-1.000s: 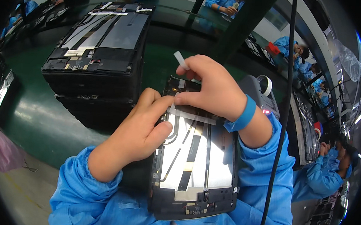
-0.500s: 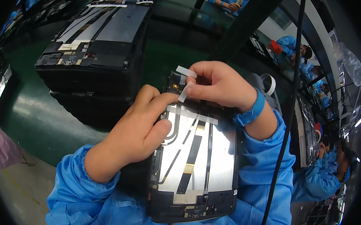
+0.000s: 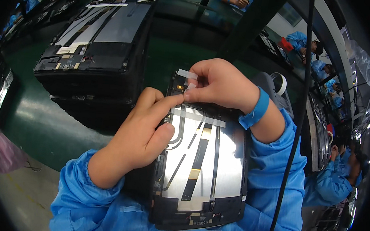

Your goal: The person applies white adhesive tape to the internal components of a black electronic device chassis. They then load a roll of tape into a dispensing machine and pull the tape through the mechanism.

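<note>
An opened tablet-like device (image 3: 226, 165), with a silvery metal middle, dark flat cables and black ends, rests tilted against my lap. My right hand (image 3: 225, 86) is closed at its upper end, thumb and index finger pinching a short whitish tape strip (image 3: 191, 86), mostly hidden by the fingers. Another strip, white tape (image 3: 187, 74), sticks out beside its curled fingers at the top corner. From the left, my left hand (image 3: 136, 133) reaches with its index fingertip touching that end beside the right thumb; its thumb stands apart. A longer translucent tape piece (image 3: 197, 117) crosses the metal.
A tall stack of similar devices (image 3: 94, 57) stands on the green table (image 3: 42, 135) at left. A tape roll (image 3: 279, 84) sits on a grey holder at right. A black cable (image 3: 291, 157) hangs at right. Other people in blue sleeves (image 3: 326, 185) work around.
My right hand has lowered slightly, bringing the pinched strip down to the device beside my left fingertip. Less of that strip shows now. My left hand has barely moved.
</note>
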`<action>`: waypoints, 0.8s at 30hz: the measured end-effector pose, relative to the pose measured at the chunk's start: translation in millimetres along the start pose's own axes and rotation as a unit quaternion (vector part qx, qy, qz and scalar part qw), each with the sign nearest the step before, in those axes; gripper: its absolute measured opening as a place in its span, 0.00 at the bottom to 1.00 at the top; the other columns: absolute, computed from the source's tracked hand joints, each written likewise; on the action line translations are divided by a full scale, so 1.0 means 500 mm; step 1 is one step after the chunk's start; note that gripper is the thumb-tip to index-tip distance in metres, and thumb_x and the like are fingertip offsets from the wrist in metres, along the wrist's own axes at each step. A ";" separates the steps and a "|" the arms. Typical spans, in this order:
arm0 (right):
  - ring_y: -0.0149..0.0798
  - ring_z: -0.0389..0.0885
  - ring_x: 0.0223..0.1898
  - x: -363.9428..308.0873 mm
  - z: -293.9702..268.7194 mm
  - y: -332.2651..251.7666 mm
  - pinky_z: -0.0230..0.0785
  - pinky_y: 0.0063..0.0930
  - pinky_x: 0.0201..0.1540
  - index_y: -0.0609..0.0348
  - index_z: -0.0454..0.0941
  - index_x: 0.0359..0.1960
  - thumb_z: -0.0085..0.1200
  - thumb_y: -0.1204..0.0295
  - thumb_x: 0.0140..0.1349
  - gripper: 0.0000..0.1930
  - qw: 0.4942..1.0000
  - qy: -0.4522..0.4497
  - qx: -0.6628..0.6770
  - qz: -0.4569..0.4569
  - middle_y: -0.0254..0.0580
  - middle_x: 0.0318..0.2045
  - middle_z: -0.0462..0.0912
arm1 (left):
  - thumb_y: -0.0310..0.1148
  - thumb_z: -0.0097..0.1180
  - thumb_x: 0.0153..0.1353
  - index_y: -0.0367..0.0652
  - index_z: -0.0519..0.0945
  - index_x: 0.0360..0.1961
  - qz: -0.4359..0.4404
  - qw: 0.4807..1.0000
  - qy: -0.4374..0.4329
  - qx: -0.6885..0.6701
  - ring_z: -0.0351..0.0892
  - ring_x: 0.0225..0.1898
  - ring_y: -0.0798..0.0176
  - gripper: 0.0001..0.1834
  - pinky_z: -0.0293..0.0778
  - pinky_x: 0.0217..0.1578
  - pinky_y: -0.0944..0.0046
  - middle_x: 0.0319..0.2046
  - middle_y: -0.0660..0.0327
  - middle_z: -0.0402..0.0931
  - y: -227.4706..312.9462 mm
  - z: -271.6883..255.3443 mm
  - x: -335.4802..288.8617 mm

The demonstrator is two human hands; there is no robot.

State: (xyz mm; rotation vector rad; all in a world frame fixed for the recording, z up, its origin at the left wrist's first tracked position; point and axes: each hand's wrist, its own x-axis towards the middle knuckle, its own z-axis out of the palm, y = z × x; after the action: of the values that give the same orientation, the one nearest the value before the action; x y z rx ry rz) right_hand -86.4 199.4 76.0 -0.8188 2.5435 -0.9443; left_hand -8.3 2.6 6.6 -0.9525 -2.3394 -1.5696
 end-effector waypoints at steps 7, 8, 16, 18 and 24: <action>0.27 0.74 0.22 0.011 -0.008 -0.024 0.65 0.20 0.25 0.63 0.76 0.25 0.64 0.67 0.47 0.12 0.996 -0.016 -0.042 0.074 0.34 0.20 0.77 | 0.32 0.47 0.55 0.34 0.71 0.54 0.027 0.999 -0.009 0.022 0.68 0.36 0.52 0.24 0.67 0.39 0.61 0.36 0.49 0.63 0.002 -0.008 -0.003; 0.27 0.74 0.21 0.012 -0.012 -0.026 0.65 0.19 0.24 0.63 0.77 0.25 0.63 0.67 0.48 0.12 0.996 -0.024 -0.042 0.081 0.35 0.20 0.77 | 0.32 0.47 0.56 0.34 0.71 0.54 0.016 0.999 -0.018 0.031 0.68 0.36 0.51 0.24 0.67 0.39 0.60 0.36 0.49 0.63 0.011 -0.011 -0.002; 0.23 0.72 0.13 0.007 -0.011 -0.023 0.61 0.16 0.15 0.64 0.77 0.26 0.58 0.70 0.55 0.09 0.978 0.032 0.131 0.159 0.35 0.15 0.77 | 0.33 0.43 0.55 0.33 0.69 0.52 -0.044 0.997 -0.039 0.046 0.67 0.36 0.53 0.24 0.65 0.41 0.62 0.35 0.51 0.63 0.029 -0.012 0.007; 0.23 0.72 0.13 0.007 -0.005 -0.011 0.61 0.16 0.15 0.64 0.77 0.26 0.58 0.69 0.55 0.09 0.986 0.055 0.093 0.126 0.35 0.16 0.77 | 0.32 0.43 0.53 0.33 0.69 0.52 -0.034 0.998 -0.037 0.049 0.66 0.36 0.53 0.24 0.65 0.41 0.62 0.35 0.51 0.63 0.028 -0.010 0.008; 0.27 0.77 0.16 0.003 -0.012 -0.013 0.66 0.18 0.17 0.68 0.78 0.26 0.57 0.67 0.55 0.13 0.978 0.048 0.144 0.141 0.39 0.16 0.78 | 0.31 0.43 0.52 0.33 0.69 0.52 -0.037 0.998 -0.034 0.045 0.66 0.36 0.53 0.24 0.65 0.41 0.61 0.35 0.50 0.64 0.031 -0.011 0.006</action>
State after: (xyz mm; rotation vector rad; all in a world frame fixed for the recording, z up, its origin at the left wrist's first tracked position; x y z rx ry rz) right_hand -87.6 197.5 84.9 -0.3272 2.4326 -1.2380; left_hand -2.8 2.8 22.2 -0.9224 -2.4959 -1.4653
